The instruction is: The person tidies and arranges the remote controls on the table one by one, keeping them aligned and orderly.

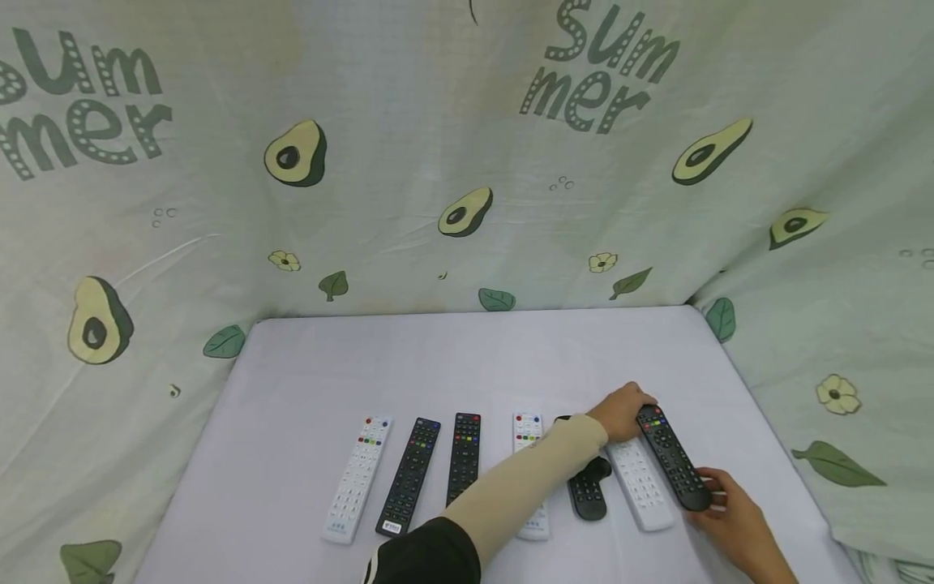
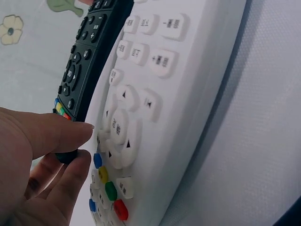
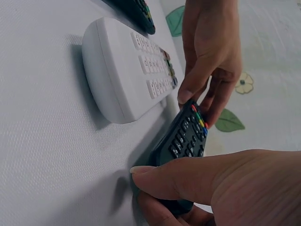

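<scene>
At the right end of a row, both hands hold one black remote control (image 1: 673, 458) with coloured buttons at its far end. My left hand (image 1: 625, 412) pinches that far end between thumb and fingers, its forearm crossing over the row in a beige sleeve. The near, rounded end is gripped by my right hand (image 1: 733, 519), thumb on one side and fingers on the other in the right wrist view. Shadow falls on the cloth under this end. Just left of it lies a white remote control (image 1: 642, 487), its far end partly hidden by the left hand.
Further left lie another black remote (image 1: 587, 495), a white remote (image 1: 529, 430) partly under the forearm, two slim black remotes (image 1: 464, 454) and a white remote (image 1: 357, 483). They rest on a white-covered table (image 1: 350, 357). A curtain (image 1: 394, 138) printed with avocados hangs behind and beside it.
</scene>
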Demonstrator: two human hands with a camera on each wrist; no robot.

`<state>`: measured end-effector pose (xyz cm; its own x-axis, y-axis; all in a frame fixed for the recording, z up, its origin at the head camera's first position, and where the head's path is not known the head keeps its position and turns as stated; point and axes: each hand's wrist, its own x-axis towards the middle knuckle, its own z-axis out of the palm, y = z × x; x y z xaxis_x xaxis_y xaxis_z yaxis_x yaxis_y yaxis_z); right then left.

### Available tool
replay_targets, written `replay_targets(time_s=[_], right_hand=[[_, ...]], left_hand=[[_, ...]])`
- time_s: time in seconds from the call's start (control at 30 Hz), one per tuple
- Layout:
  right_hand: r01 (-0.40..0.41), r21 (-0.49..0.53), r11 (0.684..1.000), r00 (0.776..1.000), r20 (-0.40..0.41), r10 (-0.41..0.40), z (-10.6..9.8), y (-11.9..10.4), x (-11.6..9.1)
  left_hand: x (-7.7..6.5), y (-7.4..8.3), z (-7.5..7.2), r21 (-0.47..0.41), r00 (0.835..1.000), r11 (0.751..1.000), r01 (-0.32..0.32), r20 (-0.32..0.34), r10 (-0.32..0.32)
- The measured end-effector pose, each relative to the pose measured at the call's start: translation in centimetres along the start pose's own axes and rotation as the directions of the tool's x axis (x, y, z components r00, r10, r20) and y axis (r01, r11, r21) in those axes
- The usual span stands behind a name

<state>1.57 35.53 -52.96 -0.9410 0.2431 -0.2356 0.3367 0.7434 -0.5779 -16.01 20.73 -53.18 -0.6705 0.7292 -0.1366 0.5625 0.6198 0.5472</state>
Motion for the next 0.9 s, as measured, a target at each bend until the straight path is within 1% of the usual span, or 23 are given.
replay_targets(time_s=[0.17, 0.4, 0.63, 0.8, 0.9], right_hand=[[-0.011, -0.005, 1.000, 1.000, 0.019, 0.011, 0.16, -0.19, 0.06], [-0.038, -0.027, 0.999, 0.998, 0.051, 0.039, 0.27, -0.40, 0.23], [-0.046, -0.031, 0.998, 0.997, 0.056, 0.048, 0.32, -0.44, 0.33], [-0.047, -0.034, 0.998, 0.996, 0.070, 0.049, 0.18, -0.56, 0.30], [-0.040, -0.039, 0.998, 0.996, 0.078, 0.043, 0.08, -0.61, 0.27]], left_hand=[[0.12, -0.12, 0.31, 0.029, 1.000, 0.999, -0.016, 0.009, 0.016], [-0.10, -0.09, 0.30, 0.088, 0.998, 0.994, -0.067, 0.014, 0.066], [-0.08, 0.07, 0.14, 0.101, 0.997, 0.992, -0.071, 0.030, 0.069], [0.39, -0.07, 0.61, 0.135, 0.996, 0.987, -0.087, 0.041, 0.082], [0.67, -0.19, 1.06, 0.136, 0.996, 0.987, -0.084, 0.048, 0.078]])
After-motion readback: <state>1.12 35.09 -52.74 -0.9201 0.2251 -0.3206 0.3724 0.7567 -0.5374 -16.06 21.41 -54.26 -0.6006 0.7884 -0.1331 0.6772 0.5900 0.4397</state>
